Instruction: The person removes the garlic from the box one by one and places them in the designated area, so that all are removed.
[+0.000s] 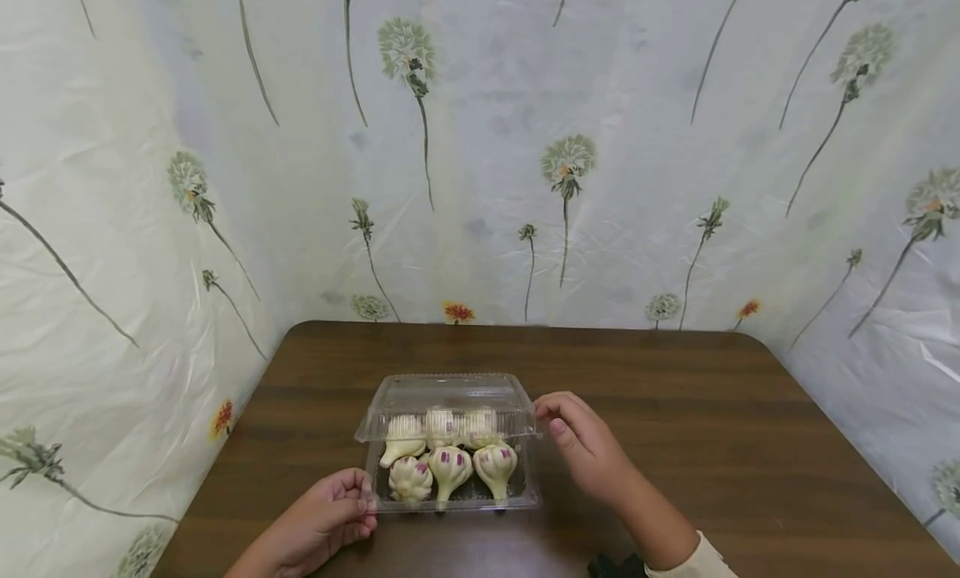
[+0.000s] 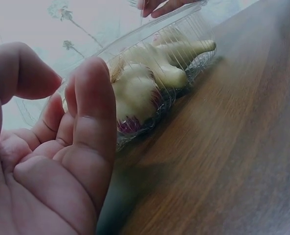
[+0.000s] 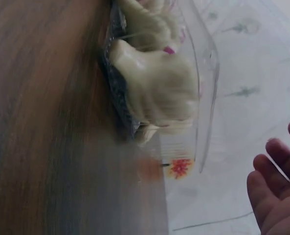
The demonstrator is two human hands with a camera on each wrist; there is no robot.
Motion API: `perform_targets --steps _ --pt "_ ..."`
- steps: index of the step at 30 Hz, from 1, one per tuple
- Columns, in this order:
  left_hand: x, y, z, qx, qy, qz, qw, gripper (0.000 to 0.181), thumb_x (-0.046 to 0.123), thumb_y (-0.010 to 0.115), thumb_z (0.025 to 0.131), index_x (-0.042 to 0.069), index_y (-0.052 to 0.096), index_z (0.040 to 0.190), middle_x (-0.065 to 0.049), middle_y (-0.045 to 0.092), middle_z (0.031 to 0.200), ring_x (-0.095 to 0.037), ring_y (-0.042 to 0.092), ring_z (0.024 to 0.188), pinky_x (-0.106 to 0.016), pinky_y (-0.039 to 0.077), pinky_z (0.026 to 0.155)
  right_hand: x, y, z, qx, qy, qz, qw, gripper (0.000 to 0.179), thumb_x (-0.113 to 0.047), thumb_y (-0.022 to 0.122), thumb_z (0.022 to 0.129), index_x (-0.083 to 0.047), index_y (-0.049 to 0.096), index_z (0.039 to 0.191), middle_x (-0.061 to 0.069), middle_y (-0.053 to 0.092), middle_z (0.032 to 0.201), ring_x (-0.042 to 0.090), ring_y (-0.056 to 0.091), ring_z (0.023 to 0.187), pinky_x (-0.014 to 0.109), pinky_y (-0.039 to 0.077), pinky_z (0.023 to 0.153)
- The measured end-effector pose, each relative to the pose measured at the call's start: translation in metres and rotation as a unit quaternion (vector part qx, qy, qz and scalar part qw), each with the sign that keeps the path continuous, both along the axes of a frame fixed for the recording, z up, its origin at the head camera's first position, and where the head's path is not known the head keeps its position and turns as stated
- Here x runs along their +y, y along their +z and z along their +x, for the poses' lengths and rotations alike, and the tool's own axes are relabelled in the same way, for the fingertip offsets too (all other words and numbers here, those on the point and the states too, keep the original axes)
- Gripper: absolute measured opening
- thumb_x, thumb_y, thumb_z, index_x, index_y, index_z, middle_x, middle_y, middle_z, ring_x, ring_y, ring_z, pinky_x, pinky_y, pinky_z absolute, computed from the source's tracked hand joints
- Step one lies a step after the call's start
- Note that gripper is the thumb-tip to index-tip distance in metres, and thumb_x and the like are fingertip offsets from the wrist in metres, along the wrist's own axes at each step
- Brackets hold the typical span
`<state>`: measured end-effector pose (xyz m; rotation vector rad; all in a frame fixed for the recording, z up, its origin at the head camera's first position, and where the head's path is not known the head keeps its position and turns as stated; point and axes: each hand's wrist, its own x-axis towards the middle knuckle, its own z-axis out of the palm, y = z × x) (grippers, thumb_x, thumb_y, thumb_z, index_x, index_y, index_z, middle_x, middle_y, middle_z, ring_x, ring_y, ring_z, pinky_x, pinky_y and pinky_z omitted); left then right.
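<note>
We count six garlic bulbs (image 1: 450, 468) in view, three in the back row and three in front, inside one clear box (image 1: 472, 506) with one lid (image 1: 450, 388). We find one set of left fingers (image 1: 358, 530), one set of right fingers (image 1: 558, 403), one table (image 1: 675, 445), one sleeve (image 1: 693, 559) and, on the patterned backdrop (image 1: 487, 87), three orange flowers (image 1: 458, 311).

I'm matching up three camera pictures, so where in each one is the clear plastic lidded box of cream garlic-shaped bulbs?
Head: the clear plastic lidded box is low, slightly left of centre.
Left wrist: upper middle, slanting, partly behind the left hand.
Right wrist: upper middle, seen sideways.
Shared landmark: the brown wood-grain table, under it in all three.
</note>
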<state>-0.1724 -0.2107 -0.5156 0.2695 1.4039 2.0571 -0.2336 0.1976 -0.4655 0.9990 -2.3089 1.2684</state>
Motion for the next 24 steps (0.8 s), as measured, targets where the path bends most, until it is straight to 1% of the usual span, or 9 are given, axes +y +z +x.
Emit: perform_targets --steps 6,8,10,13,15,18,21,23,24 --pt "-0.001 0.0 0.0 -0.006 -0.006 0.01 0.9999 0.01 0.003 0.053 0.105 0.012 0.05 0.108 0.002 0.065 0.1 -0.008 0.069 0.092 -0.024 0.06 0.087 0.0 -0.004 -0.01 -0.022 -0.005 0.0 0.9997 0.028 -0.001 0.039 0.11 -0.008 0.063 0.124 0.009 0.064 0.131 0.019 0.06 0.12 0.026 0.05 0.102" --pt "-0.002 0.001 0.0 -0.008 -0.009 0.014 0.9998 0.01 0.004 0.052 0.106 0.013 0.051 0.108 0.002 0.065 0.1 -0.008 0.069 0.093 -0.025 0.06 0.088 0.0 -0.007 -0.014 -0.029 -0.005 -0.005 0.9995 0.03 -0.002 0.038 0.11 -0.004 0.062 0.127 0.012 0.064 0.132 0.018 0.059 0.122 0.024 0.048 0.104" --pt "-0.002 0.001 0.0 -0.009 -0.011 0.02 0.9997 0.008 0.005 0.051 0.107 0.014 0.052 0.108 0.003 0.065 0.101 -0.008 0.069 0.094 -0.025 0.059 0.088 0.001 -0.009 -0.02 -0.042 -0.001 -0.011 0.9991 0.031 -0.004 0.036 0.111 -0.001 0.06 0.13 0.015 0.063 0.132 0.014 0.058 0.123 0.021 0.047 0.105" --pt "-0.002 0.0 0.0 -0.007 -0.014 0.03 0.9994 0.008 0.007 0.049 0.109 0.014 0.052 0.109 0.003 0.067 0.102 -0.008 0.069 0.096 -0.025 0.059 0.089 0.001 -0.013 -0.028 -0.069 0.021 -0.033 0.9968 0.032 -0.006 0.033 0.113 0.005 0.056 0.132 0.02 0.061 0.133 0.009 0.055 0.127 0.016 0.044 0.108" --pt "-0.002 0.0 0.0 -0.005 -0.015 0.035 0.9993 0.008 0.007 0.048 0.109 0.014 0.053 0.11 0.003 0.067 0.103 -0.008 0.069 0.097 -0.025 0.059 0.09 0.001 -0.014 -0.033 -0.091 0.039 -0.052 0.9938 0.034 -0.007 0.031 0.114 0.008 0.053 0.134 0.022 0.059 0.134 0.011 0.055 0.13 0.014 0.042 0.11" --pt "-0.002 -0.001 -0.001 -0.003 -0.015 0.036 0.9992 0.009 0.008 0.047 0.109 0.014 0.053 0.11 0.003 0.068 0.103 -0.008 0.069 0.096 -0.025 0.059 0.089 0.001 -0.016 -0.038 -0.114 0.066 -0.073 0.9885 0.037 -0.008 0.026 0.115 0.012 0.048 0.137 0.027 0.056 0.138 0.026 0.055 0.137 0.016 0.04 0.114" --pt "-0.002 -0.001 -0.001 -0.004 -0.01 0.03 0.9995 0.008 0.009 0.047 0.11 0.014 0.053 0.109 0.002 0.067 0.102 -0.009 0.069 0.095 -0.025 0.059 0.089 0.0 -0.017 -0.043 -0.124 0.086 -0.085 0.9849 0.041 -0.01 0.023 0.115 0.016 0.044 0.139 0.036 0.052 0.14 0.036 0.052 0.14 0.02 0.04 0.116" --pt "-0.002 -0.001 -0.001 -0.005 -0.007 0.026 0.9996 0.007 0.011 0.048 0.11 0.014 0.054 0.108 0.002 0.066 0.102 -0.009 0.068 0.095 -0.025 0.059 0.088 -0.001 -0.017 -0.046 -0.129 0.098 -0.094 0.9822 0.043 -0.011 0.022 0.115 0.018 0.042 0.14 0.041 0.049 0.141 0.034 0.05 0.142 0.021 0.04 0.117" --pt "-0.003 -0.001 -0.001 -0.006 -0.006 0.025 0.9997 0.007 0.012 0.048 0.11 0.014 0.054 0.108 0.002 0.066 0.102 -0.009 0.068 0.095 -0.025 0.059 0.088 -0.002 -0.017 -0.047 -0.134 0.103 -0.099 0.9806 0.044 -0.013 0.022 0.116 0.019 0.042 0.14 0.042 0.047 0.142 0.03 0.05 0.142 0.021 0.04 0.117"
